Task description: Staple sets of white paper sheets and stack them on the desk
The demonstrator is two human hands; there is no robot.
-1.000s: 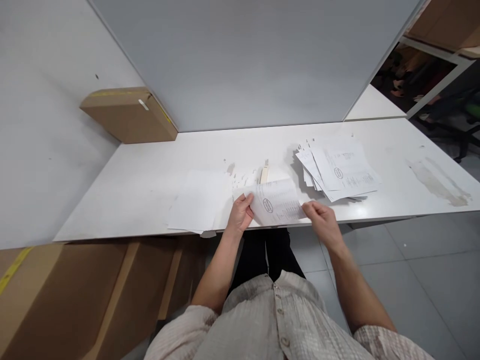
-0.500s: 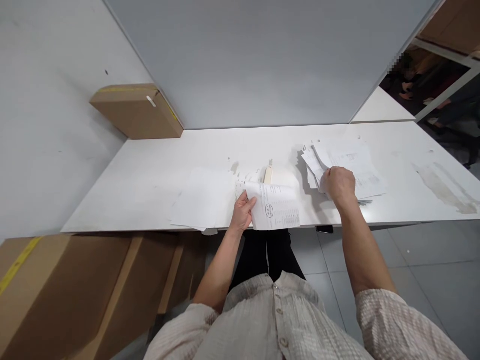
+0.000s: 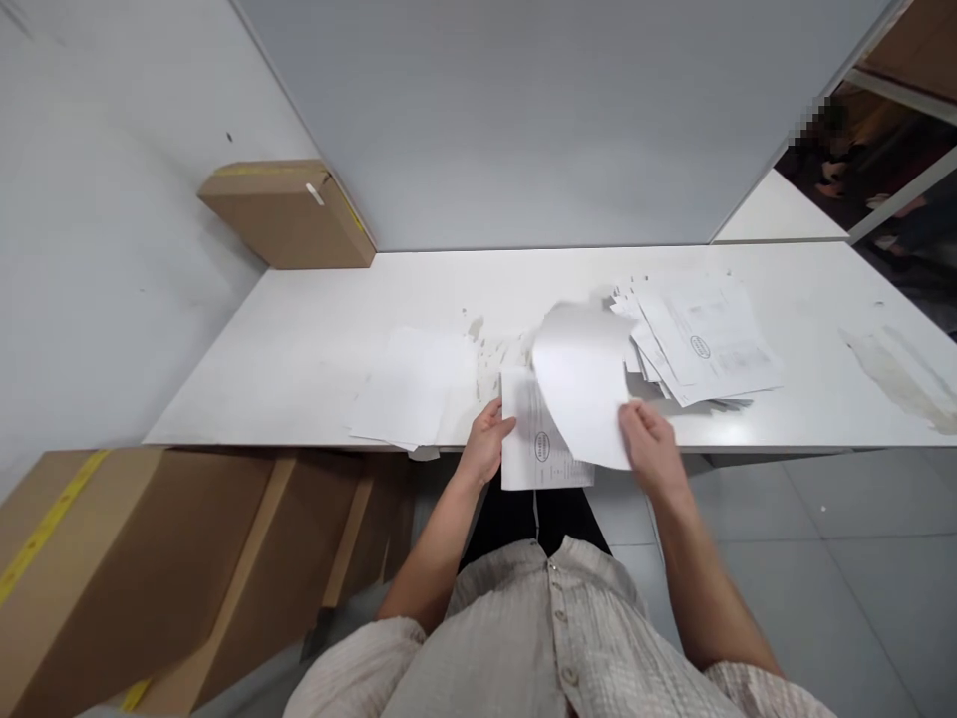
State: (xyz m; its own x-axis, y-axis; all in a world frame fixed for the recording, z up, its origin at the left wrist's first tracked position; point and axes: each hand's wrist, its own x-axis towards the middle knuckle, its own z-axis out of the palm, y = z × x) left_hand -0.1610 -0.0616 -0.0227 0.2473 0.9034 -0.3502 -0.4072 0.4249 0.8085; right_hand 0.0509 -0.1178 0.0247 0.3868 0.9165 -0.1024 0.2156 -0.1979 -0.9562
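My left hand (image 3: 484, 442) pinches the left edge of a printed paper sheet (image 3: 527, 454) with a round stamp, held at the table's front edge. My right hand (image 3: 650, 444) is closed on the right edge of another paper sheet (image 3: 581, 389), whose plain side faces up. That second sheet curls and partly covers the first. Behind my right hand, a loose pile of printed papers (image 3: 718, 344) lies on the table. To the left of my left hand are flat white sheets (image 3: 408, 384), one corner passing the front edge.
The white table (image 3: 314, 329) has worn patches. A cardboard box (image 3: 291, 224) stands at its back left, against a grey panel (image 3: 538, 130). Larger cardboard boxes (image 3: 150, 558) sit below at the left. Other people (image 3: 897, 189) are partly visible at the far right.
My right hand has brought a sheet from the pile leftward and nearer, over the sheet in my left hand. The left-hand sheet has dropped slightly toward me.
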